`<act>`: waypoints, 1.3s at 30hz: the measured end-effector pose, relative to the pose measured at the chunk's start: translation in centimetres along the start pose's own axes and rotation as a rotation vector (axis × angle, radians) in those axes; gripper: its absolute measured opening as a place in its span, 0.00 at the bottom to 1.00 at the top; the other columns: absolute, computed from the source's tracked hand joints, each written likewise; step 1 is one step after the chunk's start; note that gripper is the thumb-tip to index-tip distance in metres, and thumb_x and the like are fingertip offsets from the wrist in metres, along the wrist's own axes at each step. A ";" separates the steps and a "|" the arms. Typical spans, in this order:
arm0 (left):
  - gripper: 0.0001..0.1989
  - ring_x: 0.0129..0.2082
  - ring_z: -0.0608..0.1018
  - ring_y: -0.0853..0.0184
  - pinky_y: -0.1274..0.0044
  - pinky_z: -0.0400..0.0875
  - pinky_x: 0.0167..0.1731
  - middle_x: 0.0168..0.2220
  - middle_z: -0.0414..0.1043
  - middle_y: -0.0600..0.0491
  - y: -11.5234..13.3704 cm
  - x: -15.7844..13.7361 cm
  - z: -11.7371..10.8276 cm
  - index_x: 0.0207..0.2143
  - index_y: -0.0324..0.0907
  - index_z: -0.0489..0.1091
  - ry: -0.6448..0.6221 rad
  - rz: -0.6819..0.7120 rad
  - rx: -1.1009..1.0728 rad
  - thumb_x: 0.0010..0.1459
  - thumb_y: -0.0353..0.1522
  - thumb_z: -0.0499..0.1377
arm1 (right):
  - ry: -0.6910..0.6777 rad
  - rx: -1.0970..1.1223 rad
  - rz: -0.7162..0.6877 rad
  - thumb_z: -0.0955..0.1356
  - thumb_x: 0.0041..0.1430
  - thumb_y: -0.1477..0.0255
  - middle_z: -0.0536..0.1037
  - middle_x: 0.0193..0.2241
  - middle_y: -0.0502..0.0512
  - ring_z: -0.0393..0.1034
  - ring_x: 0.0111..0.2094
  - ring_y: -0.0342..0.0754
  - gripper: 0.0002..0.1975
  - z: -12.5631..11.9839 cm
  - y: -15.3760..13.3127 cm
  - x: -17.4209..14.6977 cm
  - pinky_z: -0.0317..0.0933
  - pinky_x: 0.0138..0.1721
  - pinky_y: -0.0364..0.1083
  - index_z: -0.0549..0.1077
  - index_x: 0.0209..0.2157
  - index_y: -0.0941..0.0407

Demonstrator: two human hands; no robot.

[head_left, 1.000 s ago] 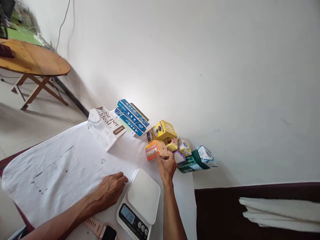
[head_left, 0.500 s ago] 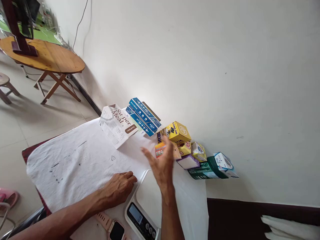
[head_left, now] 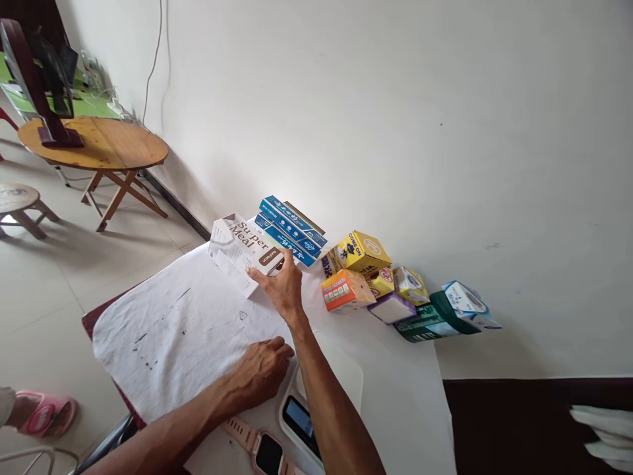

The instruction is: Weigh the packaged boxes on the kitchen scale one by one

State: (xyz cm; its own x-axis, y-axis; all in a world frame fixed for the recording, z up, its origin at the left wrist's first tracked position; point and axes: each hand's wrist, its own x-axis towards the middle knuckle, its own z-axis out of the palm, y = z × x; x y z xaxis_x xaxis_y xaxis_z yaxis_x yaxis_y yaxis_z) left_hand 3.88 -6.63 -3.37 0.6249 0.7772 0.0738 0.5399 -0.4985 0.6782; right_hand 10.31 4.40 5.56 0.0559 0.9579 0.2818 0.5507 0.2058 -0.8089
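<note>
**Reaching for the meal box**

Stretching my right hand [head_left: 281, 285] out to twelve o'clock, I have the fingers spread and closing on the near end of the meal box [head_left: 242, 252]; thumb and fingertips touch its lower edge, but I cannot tell whether the grip is firm yet. The box lies tilted against the blue boxes [head_left: 291, 231] just at its two o'clock, so its near end is the easiest part to catch.

My left hand [head_left: 261, 368] lies flat and empty, palm down on the white cloth [head_left: 173, 330], fingertips just beside the scale [head_left: 316, 402], which looks meant to steady me and the cloth. The scale sits close in at six o'clock, its pan bare under my forearm.

The orange box [head_left: 343, 290] and the other small cartons [head_left: 395, 297] line the wall toward three o'clock. A watch [head_left: 264, 452] lies beside the scale.
</note>
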 end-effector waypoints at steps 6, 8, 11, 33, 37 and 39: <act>0.10 0.37 0.77 0.63 0.74 0.71 0.39 0.39 0.72 0.50 0.1 -0.3 -0.1 0.42 0.43 0.69 0.020 0.006 -0.031 0.68 0.26 0.49 | 0.105 0.061 -0.012 0.78 0.43 0.60 0.81 0.35 0.52 0.76 0.34 0.50 0.27 -1.5 -1.8 -0.9 0.72 0.37 0.49 0.67 0.43 0.53; 0.10 0.38 0.78 0.63 0.74 0.71 0.40 0.39 0.72 0.50 0.0 -0.4 -0.1 0.43 0.43 0.69 0.028 0.009 -0.042 0.68 0.26 0.49 | 0.142 0.091 -0.005 0.79 0.43 0.60 0.81 0.33 0.51 0.75 0.33 0.49 0.28 -3.2 -2.7 -1.6 0.72 0.35 0.48 0.68 0.43 0.53; 0.11 0.39 0.78 0.63 0.73 0.71 0.41 0.40 0.73 0.50 -0.2 -0.4 0.1 0.45 0.44 0.70 0.039 0.012 -0.051 0.68 0.26 0.49 | 0.231 0.115 0.032 0.80 0.42 0.58 0.81 0.37 0.54 0.76 0.35 0.50 0.30 -7.4 -3.7 -3.8 0.72 0.35 0.47 0.71 0.45 0.54; 0.14 0.40 0.81 0.61 0.73 0.71 0.40 0.42 0.77 0.49 -0.8 -0.6 0.5 0.48 0.41 0.73 0.126 0.068 -0.059 0.67 0.25 0.50 | 0.695 -0.276 0.487 0.79 0.39 0.49 0.80 0.45 0.59 0.75 0.45 0.61 0.42 -25.6 4.3 -19.5 0.71 0.43 0.55 0.72 0.54 0.54; 0.14 0.40 0.81 0.60 0.72 0.71 0.40 0.42 0.77 0.48 -0.8 -0.7 0.4 0.47 0.41 0.73 0.136 0.075 -0.063 0.67 0.26 0.49 | 0.470 -0.212 0.449 0.80 0.39 0.50 0.80 0.43 0.57 0.76 0.42 0.58 0.41 -24.7 2.8 -20.5 0.72 0.39 0.50 0.71 0.53 0.54; 0.14 0.39 0.80 0.60 0.72 0.71 0.40 0.42 0.77 0.48 -0.8 -0.8 0.3 0.47 0.41 0.73 0.146 0.080 -0.068 0.67 0.26 0.49 | 0.362 -0.185 0.448 0.79 0.39 0.50 0.81 0.42 0.56 0.76 0.40 0.57 0.39 -23.3 2.1 -20.5 0.72 0.37 0.49 0.71 0.51 0.53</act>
State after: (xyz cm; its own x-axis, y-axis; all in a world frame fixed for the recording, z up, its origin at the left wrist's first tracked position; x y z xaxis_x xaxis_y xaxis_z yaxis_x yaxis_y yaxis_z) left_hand 3.18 -6.97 -4.19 0.5733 0.7860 0.2315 0.4495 -0.5379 0.7131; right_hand 29.72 -19.49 10.06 0.5779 0.8074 0.1188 0.5419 -0.2709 -0.7956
